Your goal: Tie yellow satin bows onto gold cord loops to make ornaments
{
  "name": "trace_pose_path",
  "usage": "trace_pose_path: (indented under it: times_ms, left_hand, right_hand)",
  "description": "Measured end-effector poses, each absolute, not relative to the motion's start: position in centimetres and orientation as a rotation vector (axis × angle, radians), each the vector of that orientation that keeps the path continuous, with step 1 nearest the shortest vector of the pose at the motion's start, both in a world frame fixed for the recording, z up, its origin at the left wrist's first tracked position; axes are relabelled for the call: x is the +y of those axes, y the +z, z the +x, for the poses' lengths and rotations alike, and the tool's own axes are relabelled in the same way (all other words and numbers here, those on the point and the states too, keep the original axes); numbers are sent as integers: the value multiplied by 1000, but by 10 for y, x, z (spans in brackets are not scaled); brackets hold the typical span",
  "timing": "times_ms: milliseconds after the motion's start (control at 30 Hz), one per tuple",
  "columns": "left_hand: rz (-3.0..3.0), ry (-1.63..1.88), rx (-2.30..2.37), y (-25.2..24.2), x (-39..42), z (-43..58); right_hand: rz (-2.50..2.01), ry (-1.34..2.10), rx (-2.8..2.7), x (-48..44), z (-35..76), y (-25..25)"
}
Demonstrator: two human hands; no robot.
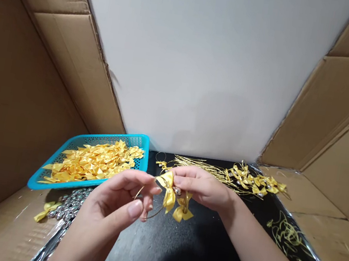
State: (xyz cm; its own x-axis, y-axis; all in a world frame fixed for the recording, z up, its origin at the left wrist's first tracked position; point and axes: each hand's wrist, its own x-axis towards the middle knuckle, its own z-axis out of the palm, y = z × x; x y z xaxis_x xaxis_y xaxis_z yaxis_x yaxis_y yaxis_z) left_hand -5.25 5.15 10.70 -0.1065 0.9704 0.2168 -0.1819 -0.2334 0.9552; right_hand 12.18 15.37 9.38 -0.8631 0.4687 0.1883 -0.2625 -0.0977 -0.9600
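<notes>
Between my hands is a thin gold wire loop (154, 216) carrying yellow ribbon bows and a small shiny silver ball (177, 191). My left hand (112, 209) has its fingers curled around the left side of the loop, with the thumb in front. My right hand (201, 187) pinches the loop's right side between thumb and fingers, close to a yellow bow (169, 196) and the silver ball. A second yellow bow (182, 211) hangs below the right fingers. Part of the wire is hidden behind my fingers.
A turquoise basket (68, 185) of yellow bows stands at the left, near a pile of silver balls (75, 203) and a loose bow (45, 211). Gold wires (200, 166), finished-looking bow pieces (246, 177) and wire scraps (287, 232) lie behind and right. Cardboard walls (346, 113) flank the black surface.
</notes>
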Motion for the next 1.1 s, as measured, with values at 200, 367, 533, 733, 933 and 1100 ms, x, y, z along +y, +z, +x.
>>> trace_pose_path:
  times_ms: [200,367,533,733,933,1100]
  left_hand:
    - [1251,1547,1058,106,47,-51]
    - [1260,1490,1199,94,68,-59]
    - [1577,1074,1610,59,116,-78]
    - [1805,897,1734,13,155,-87]
    - [2078,818,1887,-14,175,-75]
    - [2218,795,1987,-23,178,-71]
  right_hand:
    - [-216,2051,-1603,154,117,90]
    - [-534,1700,-1984,166,136,103]
    - [-1429,913,-2021,206,202,102]
    - [-1844,616,-1754,245,289,70]
    - [-1939,602,-1623,256,328,41]
    - [-1876,609,-1576,255,338,33]
